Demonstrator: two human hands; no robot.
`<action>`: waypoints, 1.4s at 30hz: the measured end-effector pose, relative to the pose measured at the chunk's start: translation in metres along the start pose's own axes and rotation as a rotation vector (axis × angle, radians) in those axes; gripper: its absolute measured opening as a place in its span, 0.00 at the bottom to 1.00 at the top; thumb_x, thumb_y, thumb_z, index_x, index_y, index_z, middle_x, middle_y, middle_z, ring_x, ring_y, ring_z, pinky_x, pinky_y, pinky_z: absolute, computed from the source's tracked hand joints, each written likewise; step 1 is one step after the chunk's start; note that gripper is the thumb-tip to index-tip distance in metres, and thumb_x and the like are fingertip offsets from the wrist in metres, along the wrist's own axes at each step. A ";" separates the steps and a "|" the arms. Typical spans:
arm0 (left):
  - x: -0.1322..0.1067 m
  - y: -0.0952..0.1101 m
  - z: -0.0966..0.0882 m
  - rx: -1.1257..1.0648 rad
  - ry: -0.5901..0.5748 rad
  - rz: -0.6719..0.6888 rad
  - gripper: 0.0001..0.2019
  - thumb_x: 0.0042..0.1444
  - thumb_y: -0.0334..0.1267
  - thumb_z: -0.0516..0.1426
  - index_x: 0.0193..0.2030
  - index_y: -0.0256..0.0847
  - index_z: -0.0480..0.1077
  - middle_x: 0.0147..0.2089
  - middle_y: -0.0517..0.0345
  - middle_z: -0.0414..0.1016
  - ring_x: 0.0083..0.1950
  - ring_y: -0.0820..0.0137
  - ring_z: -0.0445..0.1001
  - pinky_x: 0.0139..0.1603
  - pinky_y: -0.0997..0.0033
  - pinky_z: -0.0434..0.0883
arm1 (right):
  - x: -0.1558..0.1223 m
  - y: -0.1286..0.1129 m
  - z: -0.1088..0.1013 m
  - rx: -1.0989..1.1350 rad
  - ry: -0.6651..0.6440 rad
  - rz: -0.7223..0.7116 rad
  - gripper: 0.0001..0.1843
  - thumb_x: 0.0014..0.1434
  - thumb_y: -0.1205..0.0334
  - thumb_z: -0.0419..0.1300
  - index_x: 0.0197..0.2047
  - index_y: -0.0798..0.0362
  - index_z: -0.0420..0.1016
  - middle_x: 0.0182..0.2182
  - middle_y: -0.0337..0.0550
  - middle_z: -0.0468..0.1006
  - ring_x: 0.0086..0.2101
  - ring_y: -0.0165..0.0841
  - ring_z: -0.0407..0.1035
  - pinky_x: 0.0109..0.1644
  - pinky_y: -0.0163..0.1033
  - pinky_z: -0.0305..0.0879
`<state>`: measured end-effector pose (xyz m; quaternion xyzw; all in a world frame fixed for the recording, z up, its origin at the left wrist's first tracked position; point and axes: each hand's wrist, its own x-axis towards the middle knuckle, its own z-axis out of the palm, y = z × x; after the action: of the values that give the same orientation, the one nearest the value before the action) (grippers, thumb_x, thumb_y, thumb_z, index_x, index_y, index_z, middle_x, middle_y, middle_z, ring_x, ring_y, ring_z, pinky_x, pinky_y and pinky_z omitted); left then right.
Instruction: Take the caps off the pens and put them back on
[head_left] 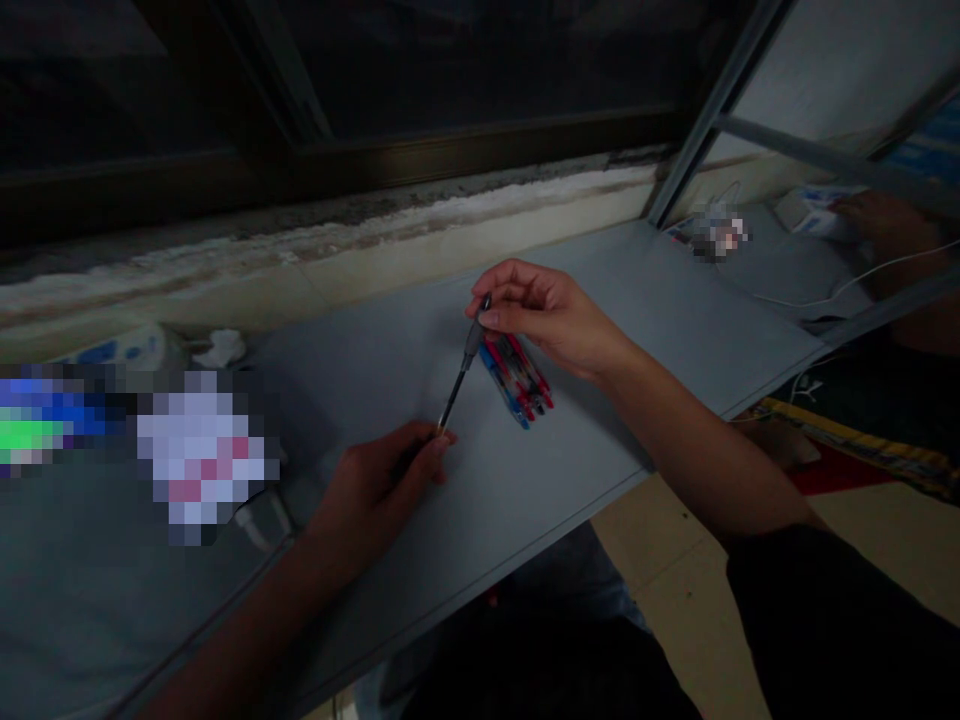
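Note:
Between my two hands, above the grey table (375, 370), a dark pen refill (454, 394) sticks out of a grey pen grip section (472, 342) at a slant. My right hand (559, 315) pinches the upper end, with the thumb and fingers around the grip's dark tip. At the lower end, the fingers of my left hand (386, 480) are closed on the refill. Just below my right hand, several pens (517, 385) with blue, red and black parts lie side by side on the tabletop. My right fingers partly hide their far ends.
To the left are a blue-and-white tissue pack (146, 350), a crumpled white tissue (223, 347), blurred-out items and a cable (262, 530). A metal frame post (686, 165) rises at the right; beyond it another person's hand (874, 212) is near a white packet (810, 210).

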<state>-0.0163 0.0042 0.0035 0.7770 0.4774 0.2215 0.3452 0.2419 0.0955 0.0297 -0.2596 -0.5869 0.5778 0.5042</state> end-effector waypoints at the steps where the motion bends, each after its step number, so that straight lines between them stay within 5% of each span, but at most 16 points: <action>1: 0.000 0.000 0.000 0.001 -0.001 0.001 0.20 0.70 0.52 0.51 0.43 0.41 0.78 0.30 0.62 0.79 0.25 0.72 0.73 0.27 0.75 0.68 | 0.000 0.000 0.000 0.004 -0.008 0.006 0.16 0.54 0.64 0.75 0.43 0.55 0.76 0.39 0.40 0.84 0.35 0.24 0.75 0.43 0.30 0.74; 6: -0.003 0.003 -0.002 -0.002 0.060 -0.009 0.21 0.71 0.52 0.51 0.47 0.40 0.79 0.25 0.64 0.74 0.24 0.72 0.72 0.26 0.75 0.67 | -0.002 0.005 0.005 0.020 -0.110 0.111 0.15 0.53 0.67 0.75 0.42 0.57 0.78 0.38 0.41 0.85 0.35 0.24 0.78 0.44 0.30 0.75; 12: -0.005 0.005 -0.004 0.043 0.126 -0.061 0.22 0.70 0.54 0.50 0.47 0.40 0.79 0.22 0.66 0.68 0.22 0.73 0.67 0.24 0.76 0.63 | -0.004 0.006 0.014 -0.062 -0.196 0.208 0.17 0.52 0.58 0.76 0.40 0.57 0.79 0.29 0.39 0.83 0.30 0.27 0.77 0.37 0.30 0.75; 17: -0.001 0.005 -0.001 0.066 0.111 -0.059 0.22 0.68 0.54 0.52 0.45 0.40 0.79 0.23 0.65 0.71 0.22 0.72 0.69 0.25 0.75 0.64 | -0.011 -0.004 0.017 -0.413 -0.149 0.276 0.24 0.59 0.47 0.70 0.24 0.57 0.70 0.17 0.35 0.72 0.18 0.22 0.63 0.22 0.28 0.58; 20: 0.000 0.003 -0.002 0.070 0.160 -0.072 0.21 0.69 0.54 0.52 0.46 0.40 0.79 0.23 0.65 0.71 0.23 0.73 0.69 0.26 0.75 0.64 | -0.012 -0.009 0.012 -0.425 -0.194 0.232 0.18 0.60 0.49 0.70 0.38 0.56 0.73 0.21 0.33 0.74 0.19 0.22 0.64 0.23 0.28 0.58; 23: 0.001 0.001 -0.003 0.075 0.171 -0.066 0.21 0.70 0.53 0.52 0.47 0.40 0.79 0.24 0.65 0.71 0.23 0.73 0.69 0.26 0.75 0.64 | -0.011 -0.012 0.006 -0.330 -0.284 0.149 0.23 0.55 0.54 0.74 0.48 0.55 0.72 0.30 0.35 0.80 0.24 0.24 0.70 0.28 0.29 0.63; 25: 0.001 0.001 -0.004 0.084 0.145 -0.048 0.21 0.69 0.54 0.52 0.46 0.40 0.80 0.24 0.65 0.71 0.23 0.73 0.69 0.26 0.75 0.64 | -0.011 -0.014 0.004 -0.417 -0.304 0.211 0.19 0.60 0.49 0.69 0.37 0.57 0.74 0.24 0.36 0.77 0.22 0.24 0.68 0.27 0.30 0.63; 28: 0.001 0.003 -0.005 0.089 0.108 -0.038 0.22 0.69 0.54 0.52 0.45 0.40 0.80 0.23 0.65 0.71 0.23 0.72 0.70 0.26 0.74 0.64 | -0.011 -0.014 0.004 -0.608 -0.220 0.339 0.32 0.69 0.38 0.57 0.24 0.56 0.69 0.15 0.36 0.68 0.15 0.23 0.62 0.24 0.31 0.59; 33: 0.000 0.003 -0.005 0.090 0.146 -0.060 0.22 0.70 0.53 0.51 0.46 0.40 0.79 0.23 0.65 0.71 0.24 0.72 0.70 0.27 0.74 0.64 | -0.008 -0.011 0.002 -0.402 -0.298 0.140 0.24 0.57 0.48 0.72 0.46 0.57 0.74 0.24 0.32 0.75 0.21 0.23 0.67 0.25 0.29 0.60; 35: -0.001 0.003 -0.006 0.087 0.150 -0.066 0.22 0.70 0.53 0.51 0.46 0.39 0.79 0.23 0.65 0.71 0.23 0.72 0.69 0.27 0.74 0.64 | -0.008 -0.010 0.001 -0.424 -0.337 0.163 0.20 0.60 0.47 0.70 0.39 0.58 0.75 0.21 0.33 0.73 0.20 0.23 0.65 0.25 0.29 0.59; 38: -0.002 0.003 -0.006 0.070 0.152 -0.068 0.22 0.70 0.54 0.51 0.46 0.39 0.79 0.24 0.65 0.71 0.24 0.72 0.69 0.28 0.74 0.64 | -0.008 -0.009 0.000 -0.546 -0.224 0.229 0.28 0.68 0.42 0.59 0.27 0.57 0.71 0.18 0.36 0.71 0.18 0.22 0.62 0.24 0.29 0.58; 42: 0.000 0.004 -0.007 0.072 0.158 -0.079 0.23 0.69 0.55 0.51 0.46 0.38 0.79 0.23 0.64 0.72 0.23 0.72 0.68 0.26 0.73 0.64 | -0.006 -0.006 -0.005 -0.454 -0.307 0.138 0.18 0.63 0.48 0.67 0.40 0.56 0.73 0.25 0.35 0.76 0.22 0.24 0.67 0.28 0.29 0.62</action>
<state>-0.0190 0.0050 0.0114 0.7495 0.5412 0.2511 0.2869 0.2503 0.0909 0.0323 -0.3146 -0.7517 0.4972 0.2978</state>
